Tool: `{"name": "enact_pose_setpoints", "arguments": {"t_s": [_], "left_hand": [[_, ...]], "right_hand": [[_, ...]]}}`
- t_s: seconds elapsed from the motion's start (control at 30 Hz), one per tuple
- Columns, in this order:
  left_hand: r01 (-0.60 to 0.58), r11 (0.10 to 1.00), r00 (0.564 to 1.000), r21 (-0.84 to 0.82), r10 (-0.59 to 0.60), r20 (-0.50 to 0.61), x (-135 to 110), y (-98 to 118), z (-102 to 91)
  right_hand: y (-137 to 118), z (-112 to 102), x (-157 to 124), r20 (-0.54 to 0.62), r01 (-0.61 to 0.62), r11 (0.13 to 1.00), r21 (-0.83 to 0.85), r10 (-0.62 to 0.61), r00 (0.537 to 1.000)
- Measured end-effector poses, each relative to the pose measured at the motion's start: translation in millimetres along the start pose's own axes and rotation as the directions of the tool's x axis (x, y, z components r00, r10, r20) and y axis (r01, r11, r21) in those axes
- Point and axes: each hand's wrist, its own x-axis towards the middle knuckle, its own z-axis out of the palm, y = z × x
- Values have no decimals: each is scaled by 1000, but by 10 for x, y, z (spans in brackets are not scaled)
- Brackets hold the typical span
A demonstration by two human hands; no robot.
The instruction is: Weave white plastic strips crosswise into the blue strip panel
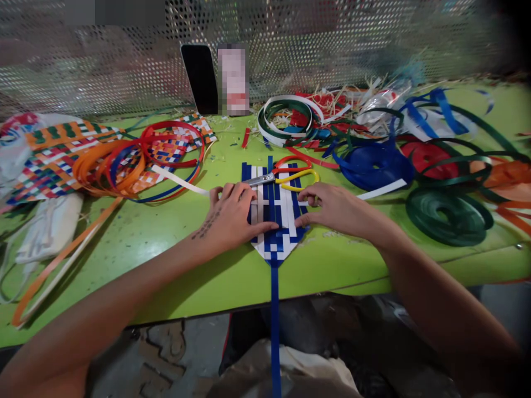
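A blue and white strip weaving, pointed at its near end, lies on the green table. A long blue strip hangs from that point over the table edge. My left hand rests on the weaving's left side, thumb stretched toward its middle. Crosswise runs a white strip, passing beneath both hands, its ends sticking out left and right. On the right edge, my right hand has curled fingers around this strip, with the thumb lower on the weaving. Scissors with red and yellow handles lie across its far part.
Coils of blue, green and red strip lie at the right. Orange coils and multicoloured woven pieces are at the left. Two phones, one black, lean against the perforated metal screen.
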Motion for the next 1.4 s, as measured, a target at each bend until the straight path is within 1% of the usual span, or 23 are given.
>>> {"name": "enact_pose_setpoints", "arguments": {"t_s": [0.1,0.27,0.37,0.53,0.77,0.97,1.1,1.17,1.27,1.4], "left_hand": [[-27,1000,999,-4,27,40,-35,4,-36],[-91,995,996,49,92,-8,-95,12,13],[-104,992,993,66,107,-42,-131,28,38],[-90,994,994,64,94,-51,-170,60,38],[-76,996,997,42,76,2,-196,70,-14],[-76,997,995,-17,77,63,-250,47,-64],[-68,997,997,-22,69,43,-310,87,-63],[-68,997,997,-27,69,24,-338,112,-57],[-64,997,998,-39,65,12,-360,127,-40],[-40,997,999,-68,42,31,-347,114,-18]], "right_hand": [[10,-11,-44,35,19,1000,-11,-19,999],[-13,13,-70,61,-4,1000,2,4,998],[-26,39,-80,67,-15,1000,8,15,998],[0,95,-136,31,16,1000,6,-16,999],[66,189,-296,-16,75,997,0,-75,997],[105,214,-343,-33,44,999,27,-43,999],[56,191,-322,-16,-2,999,55,3,1000],[26,187,-337,-8,-5,998,65,6,1000],[-1,200,-384,-29,9,998,65,-7,1000],[-8,223,-419,-63,12,997,81,-7,998]]}}
